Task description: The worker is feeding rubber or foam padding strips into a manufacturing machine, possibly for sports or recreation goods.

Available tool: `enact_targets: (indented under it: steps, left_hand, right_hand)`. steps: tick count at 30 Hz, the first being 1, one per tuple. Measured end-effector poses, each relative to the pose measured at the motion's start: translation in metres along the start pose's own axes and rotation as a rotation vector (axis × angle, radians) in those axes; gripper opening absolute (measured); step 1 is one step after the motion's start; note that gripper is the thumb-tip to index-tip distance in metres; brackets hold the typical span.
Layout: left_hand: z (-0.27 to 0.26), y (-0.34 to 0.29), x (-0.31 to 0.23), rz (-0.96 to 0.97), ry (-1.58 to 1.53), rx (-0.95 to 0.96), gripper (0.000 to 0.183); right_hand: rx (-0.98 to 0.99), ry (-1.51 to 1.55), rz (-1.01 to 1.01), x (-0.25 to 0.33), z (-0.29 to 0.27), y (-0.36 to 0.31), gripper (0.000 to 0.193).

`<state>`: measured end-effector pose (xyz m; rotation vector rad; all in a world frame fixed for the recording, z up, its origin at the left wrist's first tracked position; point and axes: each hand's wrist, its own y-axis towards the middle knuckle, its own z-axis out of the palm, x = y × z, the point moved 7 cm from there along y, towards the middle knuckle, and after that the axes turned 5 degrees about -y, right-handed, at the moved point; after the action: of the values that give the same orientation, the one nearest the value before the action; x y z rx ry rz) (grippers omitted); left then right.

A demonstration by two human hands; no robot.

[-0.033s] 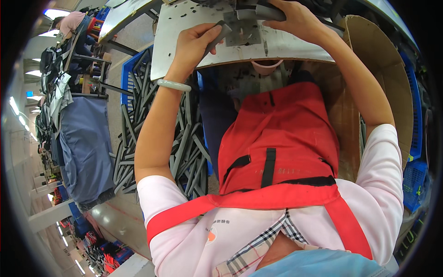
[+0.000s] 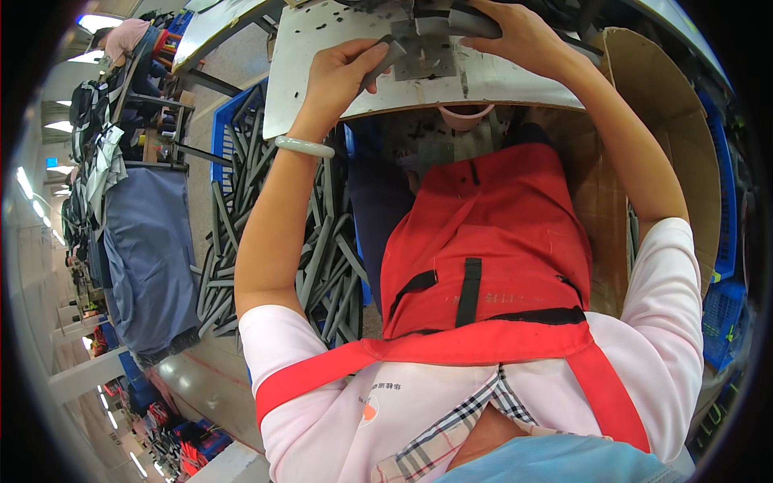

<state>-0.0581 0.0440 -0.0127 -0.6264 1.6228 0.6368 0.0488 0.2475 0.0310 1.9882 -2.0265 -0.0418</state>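
Observation:
My left hand [image 2: 342, 74] is closed on a short dark grey strip [image 2: 392, 53], pinched between thumb and fingers just left of a square metal plate [image 2: 424, 66]. My right hand [image 2: 523, 39] grips another dark grey piece [image 2: 473, 22], curved and thicker looking, at the plate's far right. That piece reaches left toward a machine part at the top edge, where its end is hard to make out. Both hands are over a white worktable [image 2: 310, 76] strewn with small black scraps.
A blue crate [image 2: 219, 145] at the left overflows with long grey strips [image 2: 322, 258]. A pink bowl [image 2: 465, 119] sits below the table edge. A tall cardboard box [image 2: 664, 137] stands by my right arm. Grey-blue cloth [image 2: 149, 249] hangs farther left, and a person [image 2: 129, 40] bends over behind.

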Motion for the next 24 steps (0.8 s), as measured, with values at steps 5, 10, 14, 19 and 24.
enact_targets:
  steps: [5,10,14,19,24]
  left_hand:
    - [-0.002,0.007,-0.008,0.099,0.17,-0.047,0.03]
    - [0.002,0.024,-0.014,0.137,0.29,-0.081,0.034]
    - [0.013,0.034,-0.036,0.119,0.42,-0.047,0.029]
    - [0.019,0.027,-0.048,0.485,0.041,0.253,0.031]
    - [0.007,0.036,-0.011,0.092,0.25,0.055,0.032]
  right_hand:
    - [-0.14,0.046,-0.189,0.039,0.003,-0.033,0.051]
    - [0.117,0.148,-0.396,0.098,0.044,-0.062,0.037]
    - [0.126,0.156,-0.361,0.088,0.051,-0.065,0.041]
    - [0.128,0.172,-0.339,0.085,0.055,-0.07,0.046]
    - [0.176,0.148,-0.321,0.096,0.061,-0.069,0.046]
